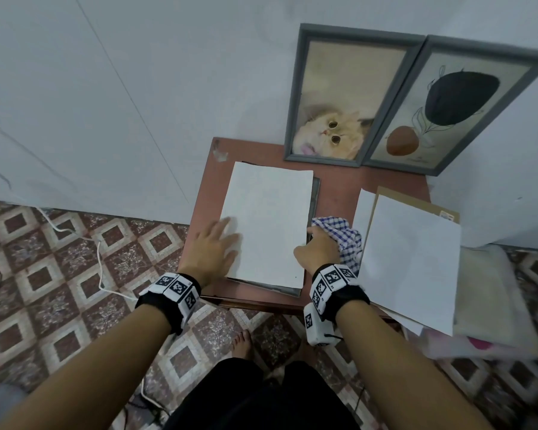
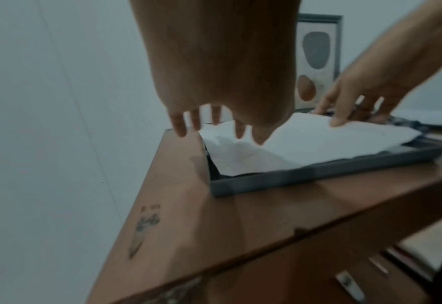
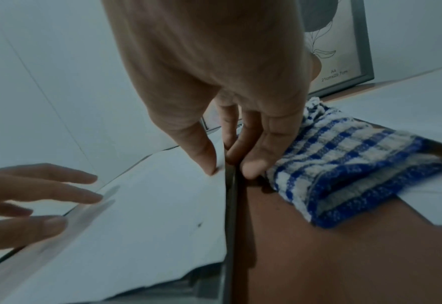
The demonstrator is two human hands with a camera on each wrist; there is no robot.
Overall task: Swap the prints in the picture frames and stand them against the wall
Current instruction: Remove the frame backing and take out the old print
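Abstract print [image 3: 328,41] marked "A4 21cmx29.7cm", right hand [image 1: 319,251] grip pinching sheet [image 1: 267,225], left hand [image 1: 215,243] spread.

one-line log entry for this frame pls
left hand: flat on white sheet | right hand: thumb and fingers at sheet's right edge | sheet: lying in grey frame on table | two frames at wall

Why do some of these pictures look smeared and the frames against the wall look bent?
Head view: wide lens splays the cat frame and abstract frame outward; lower right corner smeared. Left wrist view: dim, the left hand and flat frame blurred. Right wrist view: checked cloth sharp.
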